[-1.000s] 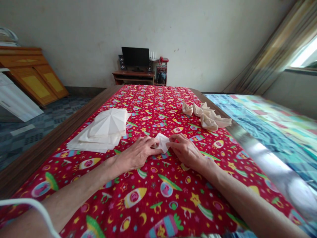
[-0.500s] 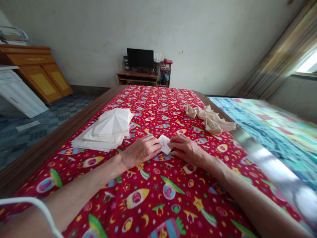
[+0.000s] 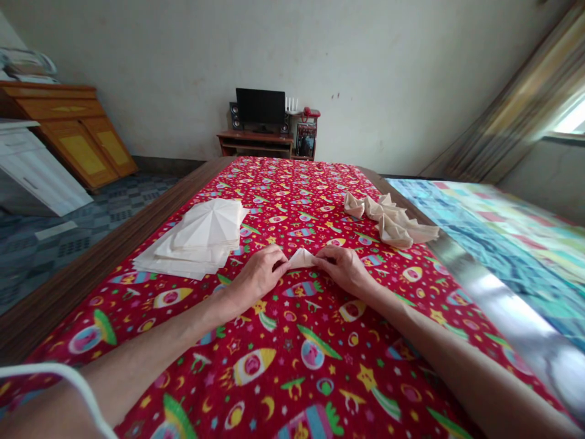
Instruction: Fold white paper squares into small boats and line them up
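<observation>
A small folded piece of white paper (image 3: 302,258) is held between my two hands, its shape now a low triangle with the point facing away from me. My left hand (image 3: 265,268) pinches its left corner between thumb and fingers. On the other side, my right hand (image 3: 343,266) grips the right corner the same way. Left of my hands lies a stack of creased white paper sheets (image 3: 208,227), the top one marked with folds radiating from a point. Several folded paper shapes (image 3: 393,230) with pointed tips sit together to the right.
A red patterned cloth (image 3: 256,402) covers the table, whose brown wooden edge (image 3: 95,259) shows at the left. A white cable (image 3: 68,373) curves over my left forearm. Beyond the table stands a desk with a monitor (image 3: 260,107); a bed (image 3: 516,244) is at the right.
The paper has gone from a flat diamond to a folded triangle. Both hands have shifted from lying beside it to pinching its two side corners.
</observation>
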{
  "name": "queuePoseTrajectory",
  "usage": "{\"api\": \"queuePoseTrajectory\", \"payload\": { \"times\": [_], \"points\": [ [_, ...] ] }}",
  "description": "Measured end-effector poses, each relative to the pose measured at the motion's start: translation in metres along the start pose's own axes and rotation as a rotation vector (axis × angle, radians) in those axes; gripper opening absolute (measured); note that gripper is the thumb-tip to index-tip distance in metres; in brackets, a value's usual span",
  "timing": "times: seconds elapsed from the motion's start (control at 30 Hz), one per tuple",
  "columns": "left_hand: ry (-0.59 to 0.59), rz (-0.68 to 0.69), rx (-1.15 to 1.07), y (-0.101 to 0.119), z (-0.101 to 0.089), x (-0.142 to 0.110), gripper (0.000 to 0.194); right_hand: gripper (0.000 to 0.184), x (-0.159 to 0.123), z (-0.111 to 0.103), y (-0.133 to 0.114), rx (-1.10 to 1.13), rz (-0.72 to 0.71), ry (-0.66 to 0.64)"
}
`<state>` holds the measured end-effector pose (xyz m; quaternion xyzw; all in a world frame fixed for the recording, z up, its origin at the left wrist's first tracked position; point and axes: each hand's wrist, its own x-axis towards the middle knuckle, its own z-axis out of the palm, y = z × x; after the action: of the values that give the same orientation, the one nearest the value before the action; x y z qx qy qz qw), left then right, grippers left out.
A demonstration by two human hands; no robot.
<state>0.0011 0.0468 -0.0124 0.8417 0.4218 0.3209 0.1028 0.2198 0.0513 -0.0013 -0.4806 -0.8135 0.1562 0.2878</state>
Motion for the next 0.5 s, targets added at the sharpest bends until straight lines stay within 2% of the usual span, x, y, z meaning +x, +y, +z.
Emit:
{"api": "queuePoseTrajectory", "payload": {
  "times": [0.17,0.37,0.5],
  "points": [
    [0.0,-0.021,0.042,0.0033,-0.0014,0.0026,0.016,0.021,-0.0017,0.0063,-0.0007,-0.187,0.023,0.04],
    [-0.01,-0.009,0.117,0.0043,0.0022,0.0052,0.021,0.018,-0.0053,0.0094,0.0051,-0.3,-0.007,0.064],
    [0.026,0.013,0.122,0.0038,0.0035,0.0049,0.018,0.017,-0.0058,0.0104,0.0064,-0.346,-0.013,0.077]
  ]
}}
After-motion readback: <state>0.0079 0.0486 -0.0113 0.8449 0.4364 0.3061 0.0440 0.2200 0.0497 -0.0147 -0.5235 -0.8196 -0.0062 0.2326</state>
